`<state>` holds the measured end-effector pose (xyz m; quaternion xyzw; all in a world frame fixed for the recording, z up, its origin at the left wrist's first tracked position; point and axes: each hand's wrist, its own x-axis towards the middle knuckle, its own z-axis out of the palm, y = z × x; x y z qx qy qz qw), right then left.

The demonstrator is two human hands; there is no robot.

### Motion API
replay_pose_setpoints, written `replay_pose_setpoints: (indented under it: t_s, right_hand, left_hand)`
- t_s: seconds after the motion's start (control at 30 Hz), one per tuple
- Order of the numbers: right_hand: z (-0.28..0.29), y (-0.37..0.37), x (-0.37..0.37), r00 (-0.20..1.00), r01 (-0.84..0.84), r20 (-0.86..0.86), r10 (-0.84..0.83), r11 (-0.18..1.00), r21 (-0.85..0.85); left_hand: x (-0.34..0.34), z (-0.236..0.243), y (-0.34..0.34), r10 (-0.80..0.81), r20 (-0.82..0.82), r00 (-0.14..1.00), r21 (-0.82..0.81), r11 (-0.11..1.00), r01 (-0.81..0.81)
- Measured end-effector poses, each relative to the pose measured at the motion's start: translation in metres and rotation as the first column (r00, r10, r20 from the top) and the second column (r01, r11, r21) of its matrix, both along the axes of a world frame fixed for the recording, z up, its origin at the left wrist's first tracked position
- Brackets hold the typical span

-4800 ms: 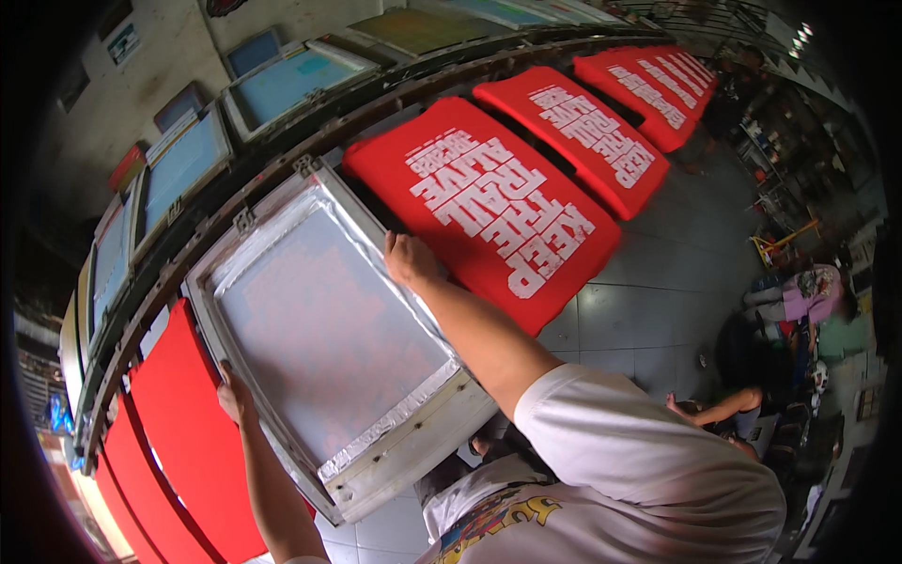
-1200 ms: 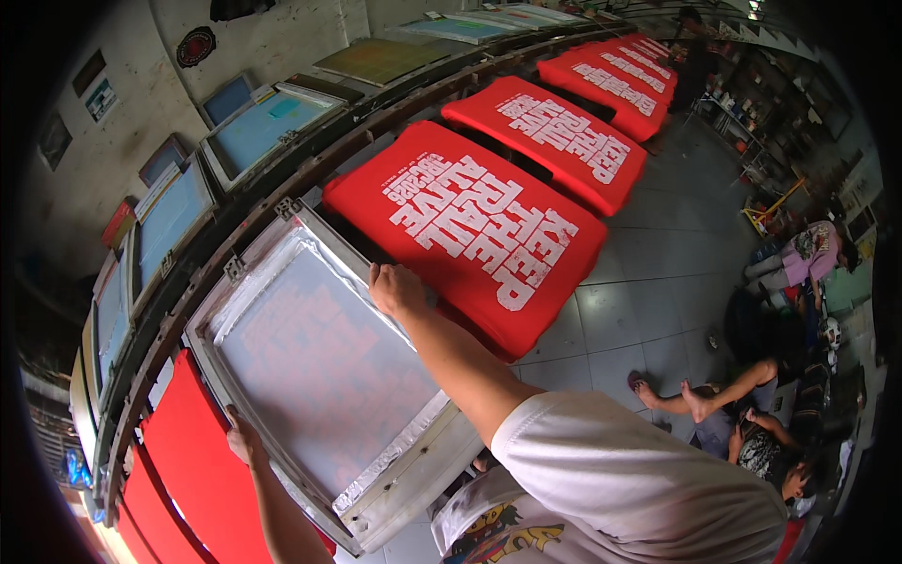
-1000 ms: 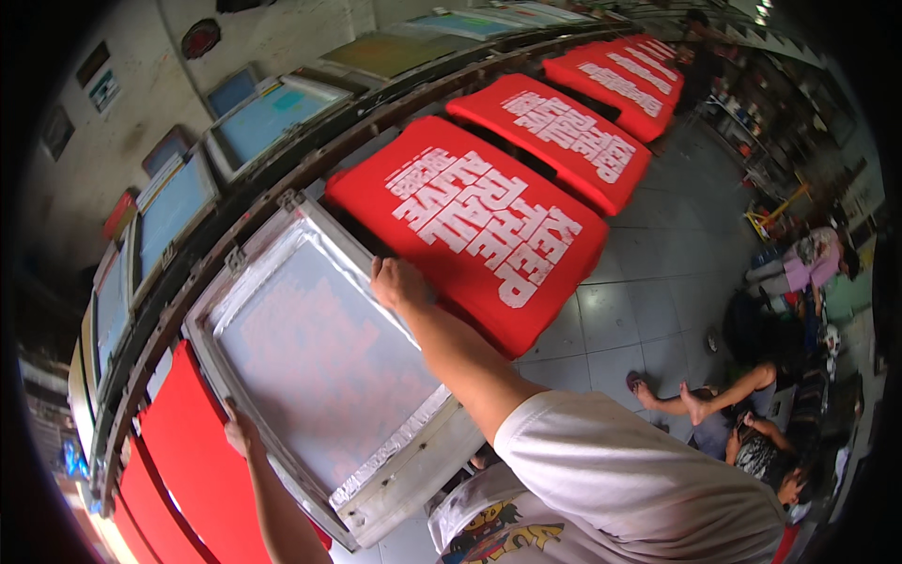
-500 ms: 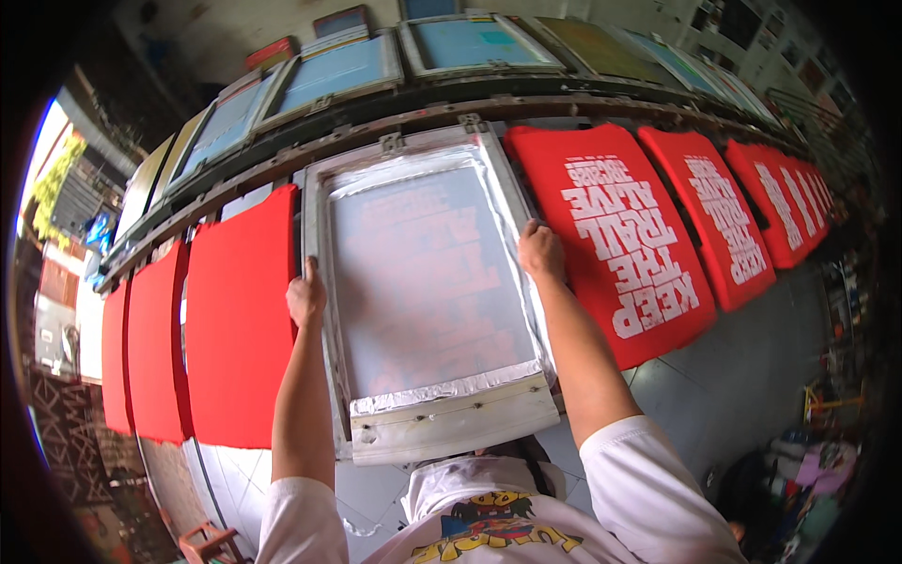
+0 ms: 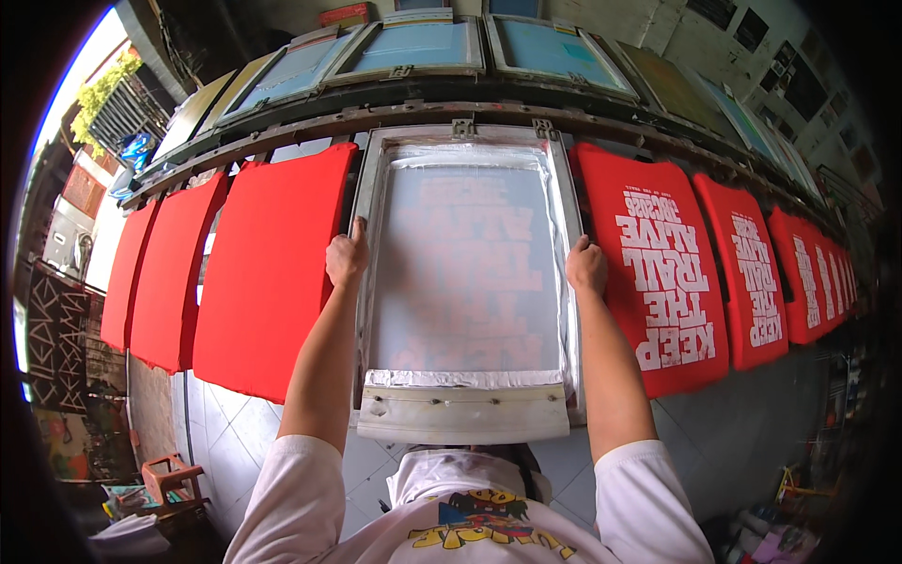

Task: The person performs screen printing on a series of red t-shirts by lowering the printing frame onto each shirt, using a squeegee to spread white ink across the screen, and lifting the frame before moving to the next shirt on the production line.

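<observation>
A screen-printing frame stands in front of me, its pale mesh showing faint blocky lettering. White tape runs around the mesh. My left hand is closed on the frame's left side, thumb on top. On the right side, my right hand grips the frame at about the same height. The fingers of both hands are partly hidden beneath the edges. Across the frame's near end lies a pale, slightly curved bar with several screw heads. Metal hinge clamps sit at the frame's far end.
To the left, a plain red shirt is stretched flat, with others beyond it. Several red shirts with white lettering line the right. Behind a long metal rail lean more screens. An orange stool stands at lower left.
The view has turned, so the frame now appears straighter and the shirts sit differently in the picture. Both hands still hold the frame's sides at about the same places.
</observation>
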<state>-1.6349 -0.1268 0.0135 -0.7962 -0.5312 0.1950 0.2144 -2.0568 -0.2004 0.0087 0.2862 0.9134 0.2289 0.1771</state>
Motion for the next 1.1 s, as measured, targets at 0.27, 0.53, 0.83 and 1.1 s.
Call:
replay_pose_setpoints:
  t_s: [0.27,0.53,0.83,1.1]
  right_hand:
    - [-0.017,0.013,0.011,1.0,-0.015,0.017,0.014,1.0,0.017]
    - [-0.04,0.023,0.021,0.995,-0.073,0.071,0.069,0.996,0.059]
    - [-0.035,0.017,0.017,0.994,-0.063,0.088,0.06,0.997,0.038]
    - [-0.022,0.015,0.013,0.989,-0.081,0.127,0.077,0.996,0.031]
  left_hand:
    - [0.005,-0.004,0.003,0.053,-0.052,0.997,0.053,0.997,-0.05]
    - [0.006,-0.009,0.005,0.093,-0.094,0.991,0.035,0.995,-0.09]
    - [0.007,0.003,-0.007,0.09,0.003,0.996,0.109,0.99,-0.09]
    - [0.009,0.001,-0.003,0.085,0.013,0.996,0.106,0.991,-0.086]
